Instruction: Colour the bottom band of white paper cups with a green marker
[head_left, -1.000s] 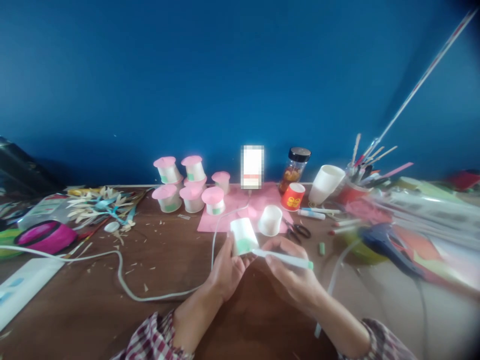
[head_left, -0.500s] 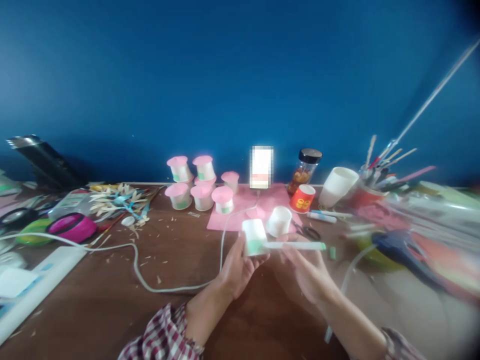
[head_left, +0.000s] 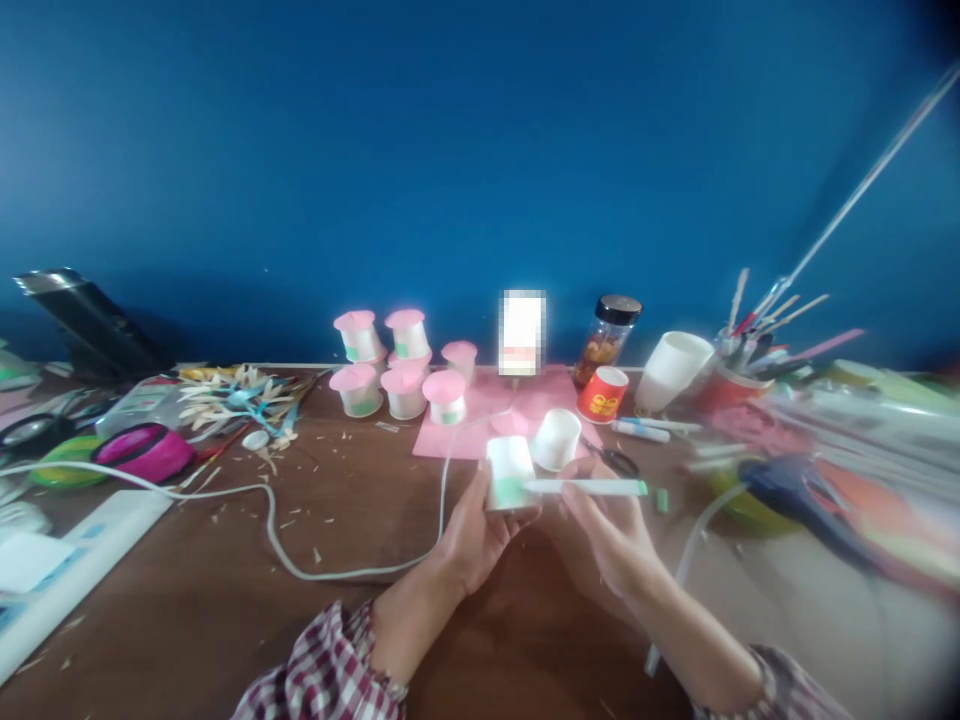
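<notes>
- I see my left hand (head_left: pixel 474 540) wrapped around a white paper cup (head_left: pixel 510 455), fingers curled beneath it and thumb along its near side.
- That cup is raised above the brown desk (head_left: pixel 352 650) in the middle of my view; a light green patch (head_left: pixel 513 488) colours its lower side. I cannot tell which end of it is up.
- My right hand (head_left: pixel 611 530) pinches a white felt-tip marker (head_left: pixel 604 487) between thumb and fingers, the barrel lying nearly level and its green end pointing right.
- The marker's tip is at the patch's right edge; from here I cannot make out whether it touches.
- Just behind my right fingers, a second white cup (head_left: pixel 556 440) leans on the pink sheet (head_left: pixel 431 442), beside the black-handled scissors (head_left: pixel 621 461).
- A small green cap (head_left: pixel 661 500) is on the desk near the marker's green end.
- Left of the sheet I count white cups with pink disc tops (head_left: pixel 356 390), some stacked in two tiers, several with green patches.
- A white cable (head_left: pixel 315 576) runs past my left wrist.
</notes>
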